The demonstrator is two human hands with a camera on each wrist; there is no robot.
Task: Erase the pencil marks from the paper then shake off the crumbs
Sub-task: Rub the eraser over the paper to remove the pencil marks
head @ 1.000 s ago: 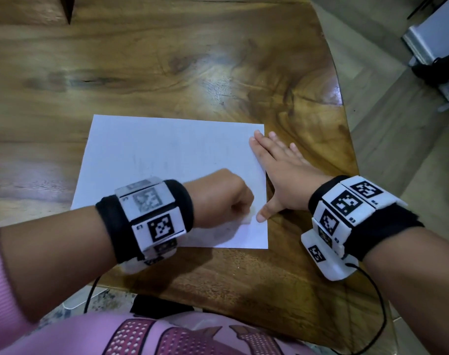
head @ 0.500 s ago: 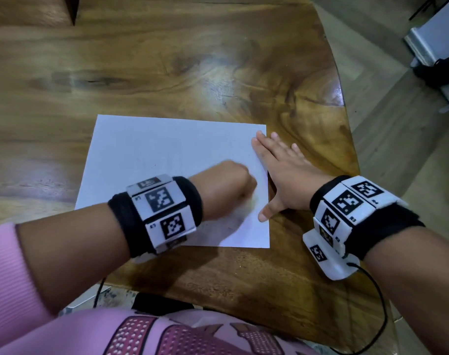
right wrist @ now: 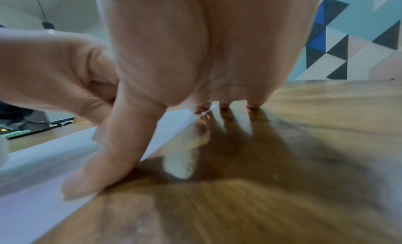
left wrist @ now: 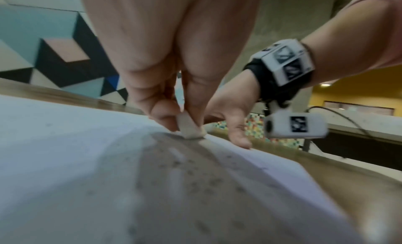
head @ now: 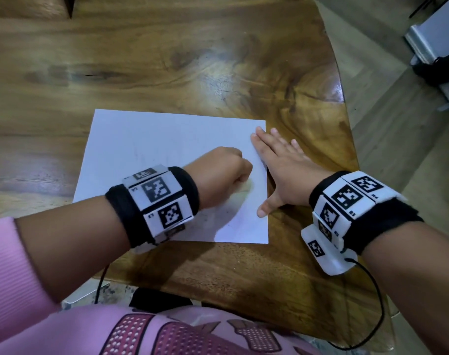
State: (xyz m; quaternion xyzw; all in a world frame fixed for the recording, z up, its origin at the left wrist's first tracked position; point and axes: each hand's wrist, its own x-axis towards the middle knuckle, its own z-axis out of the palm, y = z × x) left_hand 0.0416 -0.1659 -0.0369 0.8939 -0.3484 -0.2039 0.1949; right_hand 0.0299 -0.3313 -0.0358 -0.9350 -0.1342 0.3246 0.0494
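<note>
A white sheet of paper lies flat on the wooden table. My left hand is curled over the sheet's right part and pinches a small white eraser, whose tip presses on the paper. Small dark crumbs lie scattered on the sheet behind the eraser. My right hand lies flat with straight fingers on the sheet's right edge, thumb on the paper and the other fingers partly on the wood.
The table's curved right edge runs close to my right hand, with tiled floor beyond it. A black cable hangs from my right wristband. The table's near edge lies just in front of my pink-clothed lap.
My left hand with the eraser has slid a short way up the sheet, away from me, over the last second. My right hand stays flat on the paper's edge.
</note>
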